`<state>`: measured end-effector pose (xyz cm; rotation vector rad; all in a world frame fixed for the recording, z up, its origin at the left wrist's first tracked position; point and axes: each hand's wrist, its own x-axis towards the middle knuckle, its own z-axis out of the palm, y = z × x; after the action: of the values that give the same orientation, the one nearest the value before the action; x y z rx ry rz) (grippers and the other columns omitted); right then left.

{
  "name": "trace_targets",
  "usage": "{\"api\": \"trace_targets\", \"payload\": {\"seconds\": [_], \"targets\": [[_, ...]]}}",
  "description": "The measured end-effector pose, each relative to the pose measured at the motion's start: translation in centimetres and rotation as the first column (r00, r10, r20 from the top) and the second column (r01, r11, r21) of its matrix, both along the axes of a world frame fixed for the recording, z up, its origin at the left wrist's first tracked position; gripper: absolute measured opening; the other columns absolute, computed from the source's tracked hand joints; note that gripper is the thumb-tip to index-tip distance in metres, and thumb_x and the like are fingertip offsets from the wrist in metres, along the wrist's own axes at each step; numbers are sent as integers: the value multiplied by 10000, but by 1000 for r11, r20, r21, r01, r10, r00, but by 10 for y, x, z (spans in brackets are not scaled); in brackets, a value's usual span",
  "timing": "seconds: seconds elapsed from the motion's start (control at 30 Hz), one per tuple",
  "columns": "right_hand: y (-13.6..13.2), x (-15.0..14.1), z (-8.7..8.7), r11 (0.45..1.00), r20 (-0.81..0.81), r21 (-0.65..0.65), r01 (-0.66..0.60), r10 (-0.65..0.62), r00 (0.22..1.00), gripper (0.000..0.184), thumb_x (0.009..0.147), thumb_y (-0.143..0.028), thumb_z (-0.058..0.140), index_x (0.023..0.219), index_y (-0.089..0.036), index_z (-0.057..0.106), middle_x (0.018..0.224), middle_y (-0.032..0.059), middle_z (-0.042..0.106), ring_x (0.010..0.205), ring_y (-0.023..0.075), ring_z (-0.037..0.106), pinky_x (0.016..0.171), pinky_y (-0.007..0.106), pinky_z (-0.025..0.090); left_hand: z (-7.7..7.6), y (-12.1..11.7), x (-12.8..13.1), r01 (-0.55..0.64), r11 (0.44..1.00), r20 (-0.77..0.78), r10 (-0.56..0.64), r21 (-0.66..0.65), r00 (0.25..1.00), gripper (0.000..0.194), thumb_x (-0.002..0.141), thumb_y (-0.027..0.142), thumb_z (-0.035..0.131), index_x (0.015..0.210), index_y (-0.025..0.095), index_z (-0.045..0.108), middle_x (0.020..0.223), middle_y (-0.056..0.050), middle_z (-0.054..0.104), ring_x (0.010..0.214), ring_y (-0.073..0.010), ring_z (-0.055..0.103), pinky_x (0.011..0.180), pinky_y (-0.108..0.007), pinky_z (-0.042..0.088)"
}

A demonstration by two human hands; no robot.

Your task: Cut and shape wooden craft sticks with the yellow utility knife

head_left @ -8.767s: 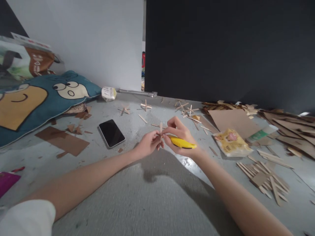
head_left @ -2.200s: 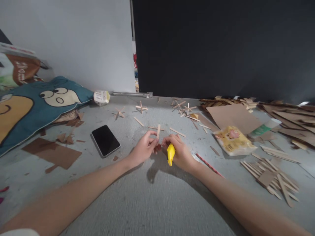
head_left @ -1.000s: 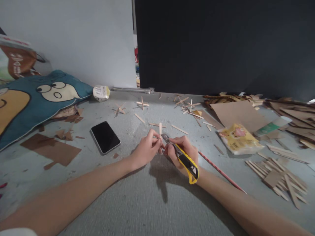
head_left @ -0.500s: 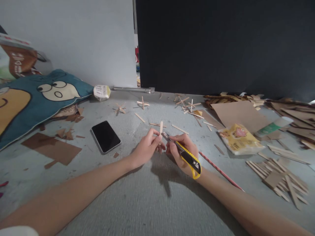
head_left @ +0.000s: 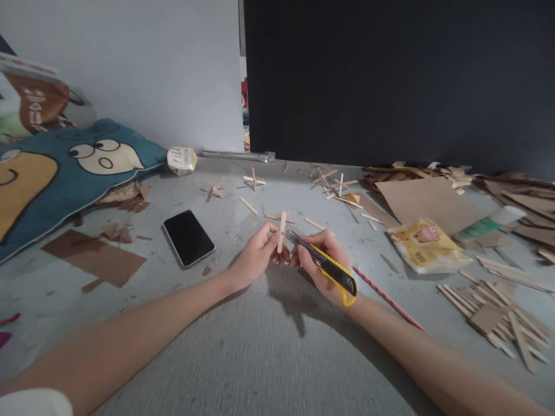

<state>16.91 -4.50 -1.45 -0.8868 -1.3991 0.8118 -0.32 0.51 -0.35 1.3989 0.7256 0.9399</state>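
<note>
Near the middle of the head view, my left hand point(head_left: 259, 249) pinches a short wooden craft stick point(head_left: 282, 231) that stands almost upright. My right hand point(head_left: 323, 260) is wrapped round a yellow and black utility knife point(head_left: 333, 270). Its blade end points left and meets the stick, or comes very close to it, at about mid-length; exact contact is too small to tell. Both hands are just above the grey table point(head_left: 243, 352). Beyond them lie loose craft sticks point(head_left: 318, 224) and a small crossed-stick piece point(head_left: 254, 180).
Left of my hands lie a black phone point(head_left: 189, 238) and a cardboard piece point(head_left: 95, 260), with a blue cushion point(head_left: 104, 156) behind. To the right are a red pencil point(head_left: 390, 299), a yellow packet point(head_left: 427, 245), a green and white tube point(head_left: 489, 223) and a craft-stick pile point(head_left: 494, 318).
The upright stick now shows more of its lower part in front of my left fingers. The knife lies at a slightly flatter angle, its blade still at the stick. The view has shifted slightly.
</note>
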Motion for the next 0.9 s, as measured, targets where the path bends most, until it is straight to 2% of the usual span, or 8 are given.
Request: {"api": "trace_targets", "payload": {"seconds": [0.13,0.57,0.7,0.9], "targets": [[1,-2,5,1000,-51,2,-30,30,998,224,946,-409,731,979,-249,577,734,-1,758,602,162,736,589,301,606,2,-1,0,-15,1000,-5,15,7,1000,442,985,643,558,896,218,474,628,35,606,541,-117,525,558,-267,394],[2,-3,10,990,-145,-133,-46,27,989,296,913,-443,768,981,-246,558,782,25,790,659,199,778,669,377,669,12,-4,2,-33,998,42,35,-53,998,421,971,575,599,807,222,439,592,62,494,529,-102,434,559,-258,353],[2,-3,12,985,-175,-158,-66,38,984,306,910,-454,770,982,-247,557,795,30,793,672,211,784,674,392,679,10,-5,3,-33,995,40,37,-95,999,378,989,518,589,814,217,442,613,58,492,537,-99,427,563,-256,337],[-3,-6,14,988,-184,-140,-63,37,982,290,930,-450,748,997,-251,549,805,19,781,654,195,770,661,371,665,3,-8,6,-31,993,81,41,-116,996,401,960,591,599,895,212,483,635,69,457,537,-101,411,545,-256,314]]}}
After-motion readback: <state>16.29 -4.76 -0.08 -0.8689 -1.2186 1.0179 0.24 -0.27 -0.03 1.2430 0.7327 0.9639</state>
